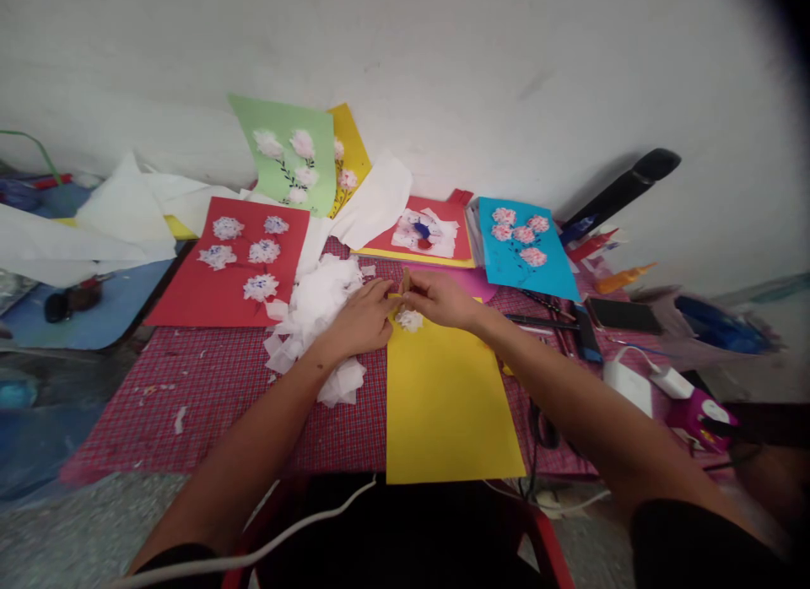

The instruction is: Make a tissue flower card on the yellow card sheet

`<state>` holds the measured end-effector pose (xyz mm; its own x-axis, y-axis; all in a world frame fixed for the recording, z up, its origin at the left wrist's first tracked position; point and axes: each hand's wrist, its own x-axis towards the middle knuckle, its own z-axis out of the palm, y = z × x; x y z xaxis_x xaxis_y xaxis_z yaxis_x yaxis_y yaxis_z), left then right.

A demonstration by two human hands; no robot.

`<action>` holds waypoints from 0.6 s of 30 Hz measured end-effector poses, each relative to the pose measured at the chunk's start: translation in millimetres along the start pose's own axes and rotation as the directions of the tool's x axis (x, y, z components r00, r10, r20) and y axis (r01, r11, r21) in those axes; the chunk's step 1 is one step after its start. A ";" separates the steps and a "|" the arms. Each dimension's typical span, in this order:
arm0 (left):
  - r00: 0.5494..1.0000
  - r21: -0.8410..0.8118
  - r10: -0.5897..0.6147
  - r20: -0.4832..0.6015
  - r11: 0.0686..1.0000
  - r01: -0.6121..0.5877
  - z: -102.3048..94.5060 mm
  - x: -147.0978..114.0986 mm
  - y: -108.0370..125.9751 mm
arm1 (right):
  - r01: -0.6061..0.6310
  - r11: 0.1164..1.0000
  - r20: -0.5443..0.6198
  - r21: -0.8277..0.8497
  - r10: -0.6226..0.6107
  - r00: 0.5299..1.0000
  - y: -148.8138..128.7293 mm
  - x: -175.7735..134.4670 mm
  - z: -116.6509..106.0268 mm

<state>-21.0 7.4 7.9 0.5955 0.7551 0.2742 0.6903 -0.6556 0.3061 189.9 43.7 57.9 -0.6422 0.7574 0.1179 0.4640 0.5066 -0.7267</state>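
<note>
The left hand [365,317] reached from beside a pile of white paper pieces [320,306] to the far left corner of a yellow sheet [452,395]; its grip could not be told. The right hand [440,297] had its fingers pinched narrow there, around what could not be told. A white paper flower [410,321] sat just below them on the sheet.

We can read no text, label, brand, number or sign; to the right of the yellow sheet [452,403], the magenta object [687,416] bears pale markings too blurred for us to decipher.
</note>
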 end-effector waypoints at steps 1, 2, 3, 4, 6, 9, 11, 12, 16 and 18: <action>1.000 -0.002 0.008 0.002 1.000 -0.008 -0.9 0.9 0.8 | 0.000 1.000 0.005 0.002 0.000 1.000 -0.1 0.1 -0.6; 1.000 -0.005 0.015 0.003 1.000 -0.015 -1.7 1.6 1.4 | 0.001 1.000 0.010 0.002 -0.001 1.000 -0.4 0.3 -1.3; 1.000 -0.008 0.021 0.003 1.000 -0.021 -2.4 2.2 1.9 | 0.003 1.000 0.018 0.001 -0.003 1.000 -1.0 0.5 -2.0; 1.000 -0.010 0.026 0.004 1.000 -0.026 -2.8 2.6 2.2 | 0.005 1.000 0.025 0.001 -0.005 1.000 -1.7 0.6 -2.7; 0.999 -0.017 0.036 0.005 0.999 -0.036 -3.1 3.0 2.2 | 0.006 1.000 0.036 0.008 -0.006 0.999 -3.8 0.4 -4.0; 0.999 -0.039 0.044 0.011 0.998 -0.044 -2.7 2.7 1.6 | -0.013 0.999 0.054 0.031 0.011 0.998 -7.5 -1.3 -5.1; 0.999 -0.054 0.045 0.015 0.998 -0.044 -2.2 2.2 1.2 | -0.023 0.999 0.063 0.038 0.021 0.998 -9.5 -2.9 -5.2; 0.999 -0.057 0.046 0.017 0.997 -0.045 -1.9 2.0 1.0 | -0.026 0.999 0.061 0.038 0.023 0.998 -10.0 -3.8 -5.1; 0.999 -0.048 0.044 0.024 0.998 -0.042 -1.4 1.4 0.7 | -0.046 0.998 0.032 0.048 0.045 0.998 -8.2 -6.8 -4.1; 0.999 -0.043 0.046 0.028 0.998 -0.045 -1.6 1.3 0.8 | -0.067 0.995 0.017 0.067 0.066 0.998 -5.3 -8.3 -3.8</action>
<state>-20.3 7.8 10.0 0.6378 0.7241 0.2625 0.6448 -0.6883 0.3323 195.1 36.3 63.4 -0.6203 0.7822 0.0582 0.4642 0.4258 -0.7766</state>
